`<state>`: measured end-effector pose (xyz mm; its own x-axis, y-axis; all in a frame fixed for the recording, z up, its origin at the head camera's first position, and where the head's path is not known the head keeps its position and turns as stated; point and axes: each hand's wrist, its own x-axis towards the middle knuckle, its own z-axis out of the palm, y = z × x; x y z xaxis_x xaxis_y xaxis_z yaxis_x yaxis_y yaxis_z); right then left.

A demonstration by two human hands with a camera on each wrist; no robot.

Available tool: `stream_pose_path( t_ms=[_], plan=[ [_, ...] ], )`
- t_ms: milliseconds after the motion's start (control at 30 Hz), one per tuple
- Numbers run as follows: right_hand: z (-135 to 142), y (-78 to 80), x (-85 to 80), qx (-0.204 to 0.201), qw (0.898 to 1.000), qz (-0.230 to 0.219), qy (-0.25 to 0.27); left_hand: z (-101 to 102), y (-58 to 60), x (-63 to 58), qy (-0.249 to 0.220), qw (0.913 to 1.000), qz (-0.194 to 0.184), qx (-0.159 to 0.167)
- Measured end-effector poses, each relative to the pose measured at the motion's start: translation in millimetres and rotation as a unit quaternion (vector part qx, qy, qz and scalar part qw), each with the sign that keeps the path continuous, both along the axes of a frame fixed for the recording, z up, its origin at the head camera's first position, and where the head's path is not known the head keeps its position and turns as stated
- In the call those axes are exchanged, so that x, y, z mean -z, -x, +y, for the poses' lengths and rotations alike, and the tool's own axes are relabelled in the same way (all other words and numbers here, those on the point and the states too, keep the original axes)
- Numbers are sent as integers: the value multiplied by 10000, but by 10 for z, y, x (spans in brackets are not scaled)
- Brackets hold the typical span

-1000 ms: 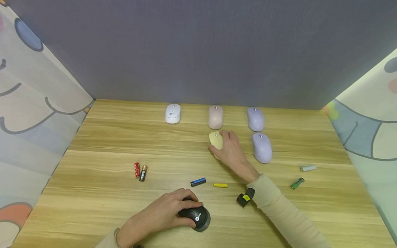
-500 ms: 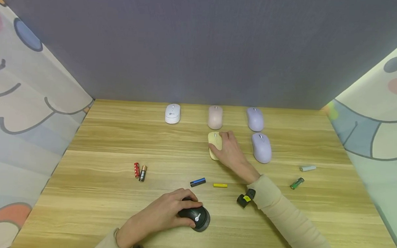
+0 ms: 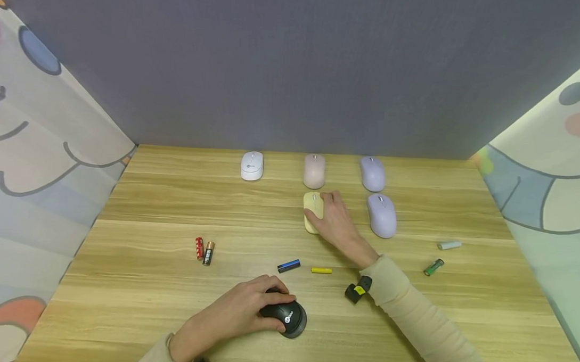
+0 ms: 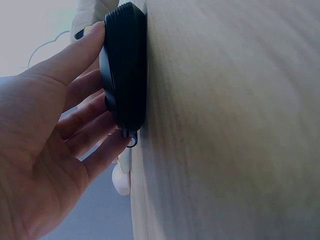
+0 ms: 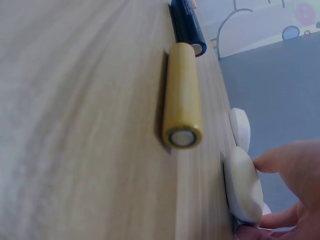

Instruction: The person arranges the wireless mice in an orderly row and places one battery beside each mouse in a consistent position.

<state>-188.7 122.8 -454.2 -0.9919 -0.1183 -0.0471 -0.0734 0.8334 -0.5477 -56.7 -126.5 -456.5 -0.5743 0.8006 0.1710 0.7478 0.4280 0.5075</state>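
In the head view my left hand (image 3: 247,310) holds a black mouse (image 3: 287,317) on the table, thumb on one side and fingers on the other. The left wrist view shows the same black mouse (image 4: 125,70) side-on, its base by the wood. Farther forward, my right hand (image 3: 338,222) grips a yellow mouse (image 3: 313,202) by its sides, partly covering it. In the right wrist view that mouse (image 5: 242,185) lies flat on the tabletop between thumb and fingers. A yellow battery (image 3: 321,270) and a blue-and-black pair of batteries (image 3: 289,265) lie between the two hands.
Along the back stand a white mouse (image 3: 252,166), a pink mouse (image 3: 314,172) and a purple mouse (image 3: 373,174). Another purple mouse (image 3: 382,216) is right of my right hand. Batteries lie left, red (image 3: 199,248) and black-and-copper (image 3: 208,253), and right, pale (image 3: 449,245) and green (image 3: 433,267).
The yellow mouse has turned a little under my right hand and now points straighter toward the back. My left hand and the black mouse have stayed in place.
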Motion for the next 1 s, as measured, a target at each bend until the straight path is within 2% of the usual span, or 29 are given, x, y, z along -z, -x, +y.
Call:
stream_pose_path(
  t_ms=[1000],
  plan=[
    [-14,-8,-1,30,10000,-2,-14,-3,2,-2,-8,10000,-70,-6]
  ],
)
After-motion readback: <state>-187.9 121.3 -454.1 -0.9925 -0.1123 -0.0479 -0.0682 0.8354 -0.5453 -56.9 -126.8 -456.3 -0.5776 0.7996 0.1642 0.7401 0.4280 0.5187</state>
